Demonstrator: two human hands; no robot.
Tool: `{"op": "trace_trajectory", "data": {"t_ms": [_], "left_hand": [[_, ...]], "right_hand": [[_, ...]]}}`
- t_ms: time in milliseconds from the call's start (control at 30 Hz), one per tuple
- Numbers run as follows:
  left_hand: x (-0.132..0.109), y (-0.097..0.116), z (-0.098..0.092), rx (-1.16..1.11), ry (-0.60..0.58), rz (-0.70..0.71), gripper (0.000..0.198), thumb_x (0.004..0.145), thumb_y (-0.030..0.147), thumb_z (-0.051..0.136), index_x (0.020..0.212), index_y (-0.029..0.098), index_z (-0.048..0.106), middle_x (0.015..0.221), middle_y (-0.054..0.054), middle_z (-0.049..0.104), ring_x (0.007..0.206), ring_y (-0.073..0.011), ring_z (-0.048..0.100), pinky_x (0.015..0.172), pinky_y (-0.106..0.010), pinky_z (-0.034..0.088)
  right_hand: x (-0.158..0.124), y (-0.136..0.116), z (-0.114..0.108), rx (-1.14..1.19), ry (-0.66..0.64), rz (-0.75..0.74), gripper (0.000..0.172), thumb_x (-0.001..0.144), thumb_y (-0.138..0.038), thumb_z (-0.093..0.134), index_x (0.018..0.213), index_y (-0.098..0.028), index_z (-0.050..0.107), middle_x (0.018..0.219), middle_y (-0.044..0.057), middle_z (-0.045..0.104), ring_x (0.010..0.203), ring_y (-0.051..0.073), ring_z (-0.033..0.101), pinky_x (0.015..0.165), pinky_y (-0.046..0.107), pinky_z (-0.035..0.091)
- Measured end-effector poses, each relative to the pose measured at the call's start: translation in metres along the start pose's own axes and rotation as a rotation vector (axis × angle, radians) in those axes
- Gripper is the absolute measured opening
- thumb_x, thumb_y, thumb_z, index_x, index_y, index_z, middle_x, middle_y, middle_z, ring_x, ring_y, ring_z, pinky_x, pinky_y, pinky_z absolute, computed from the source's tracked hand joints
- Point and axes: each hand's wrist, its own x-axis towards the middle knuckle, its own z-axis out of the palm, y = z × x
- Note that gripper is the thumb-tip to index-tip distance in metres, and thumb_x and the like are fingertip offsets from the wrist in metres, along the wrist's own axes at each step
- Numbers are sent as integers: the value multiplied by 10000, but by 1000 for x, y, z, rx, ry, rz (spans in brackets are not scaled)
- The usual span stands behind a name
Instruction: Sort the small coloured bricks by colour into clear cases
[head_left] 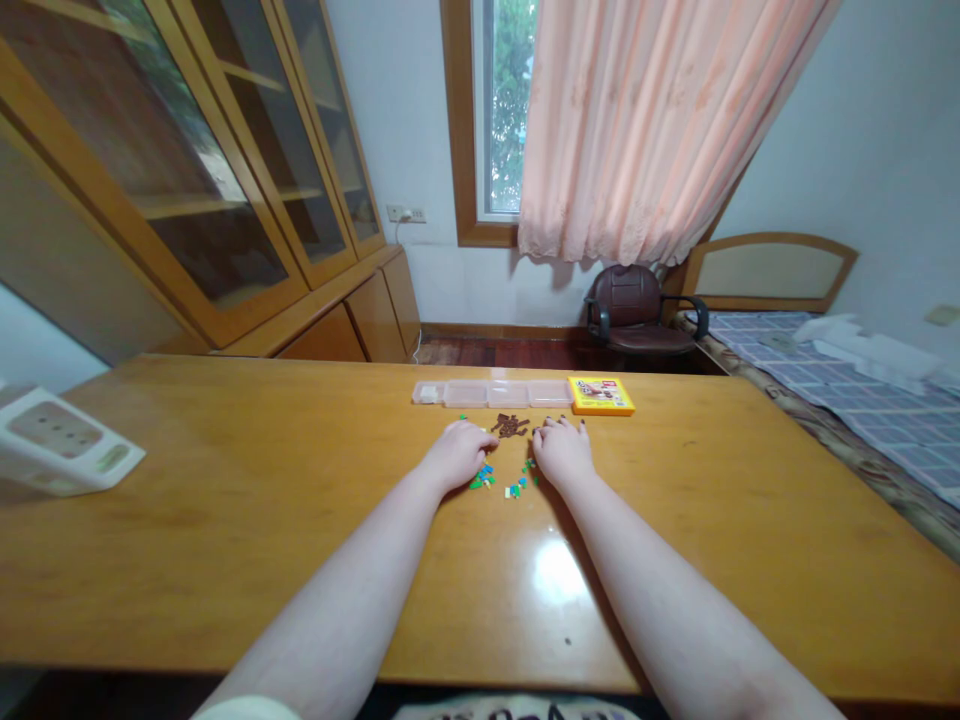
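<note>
My left hand (459, 452) and my right hand (561, 448) rest on the wooden table (225, 520), fingers curled downward, on either side of a small heap of dark brown bricks (511, 426). The fingertips of both hands reach toward that heap. Between my wrists lie several tiny green, blue and white bricks (501, 480). Whether either hand pinches a piece is too small to make out. Behind the heap stands a clear plastic tray with compartments (491, 393), and a yellow box (601, 396) beside it on the right.
A white device (56, 442) lies at the table's left edge. Beyond the table are a glass-fronted wooden cabinet (225, 180), a dark office chair (637, 310), a pink curtain (652, 120) and a bed (862, 390) on the right.
</note>
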Motion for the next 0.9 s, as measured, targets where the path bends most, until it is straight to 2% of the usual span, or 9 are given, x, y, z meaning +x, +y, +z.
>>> {"op": "trace_trajectory", "data": {"t_ms": [167, 267, 433, 500, 600, 700, 800, 900], "left_hand": [[0, 1, -2, -1, 22, -20, 403, 715, 80, 463, 997, 246, 698, 990, -33, 712, 948, -192, 607, 906, -331, 414], [-1, 2, -3, 2, -28, -20, 414, 700, 84, 470, 998, 258, 699, 957, -35, 718, 941, -196, 612, 924, -342, 404], [-3, 3, -5, 9, -23, -29, 369, 715, 101, 469, 945, 255, 713, 873, -32, 723, 876, -203, 622, 939, -365, 402], [-3, -1, -4, 6, 11, -55, 373, 724, 105, 464, 970, 239, 711, 921, -39, 722, 895, -206, 619, 934, -362, 415], [-2, -12, 1, -19, 106, -137, 401, 725, 95, 456, 1023, 209, 699, 1044, -51, 699, 994, -214, 597, 948, -356, 426], [0, -25, 9, -81, 190, -245, 398, 732, 90, 446, 1035, 165, 692, 1096, -72, 678, 1054, -218, 584, 976, -352, 426], [1, -33, 14, -187, 227, -335, 391, 745, 94, 436, 1041, 141, 686, 1097, -82, 678, 1065, -210, 589, 991, -345, 430], [1, -36, 16, -257, 267, -373, 388, 741, 95, 439, 1040, 135, 684, 1102, -86, 675, 1080, -211, 586, 1009, -349, 422]], "right_hand": [[0, 0, 1, 38, 30, -9, 345, 914, -282, 351, 980, -193, 678, 1084, 102, 654, 1072, 229, 519, 1019, 448, 219], [-1, -1, 1, 59, 30, -18, 330, 903, -275, 369, 890, -188, 688, 1024, 96, 675, 1027, 229, 542, 1010, 443, 235], [-3, 0, -3, 140, 85, 6, 363, 903, -293, 373, 768, -174, 688, 902, 95, 699, 936, 208, 580, 1018, 390, 254], [-1, 7, -6, 242, 104, 57, 403, 918, -330, 343, 779, -180, 691, 873, 80, 700, 882, 191, 598, 962, 337, 324], [8, 28, -12, 431, 138, 236, 506, 951, -386, 227, 957, -163, 681, 914, 89, 694, 845, 182, 620, 770, 261, 422], [16, 48, -18, 413, 75, 326, 482, 944, -394, 255, 986, -160, 675, 945, 106, 694, 882, 202, 631, 743, 261, 429], [15, 59, -17, 305, -64, 228, 435, 935, -393, 315, 985, -153, 675, 993, 128, 690, 943, 230, 630, 793, 292, 435], [8, 62, -8, 298, -73, 21, 393, 933, -337, 359, 1188, -148, 591, 1210, 126, 615, 1121, 205, 562, 934, 294, 396]]}}
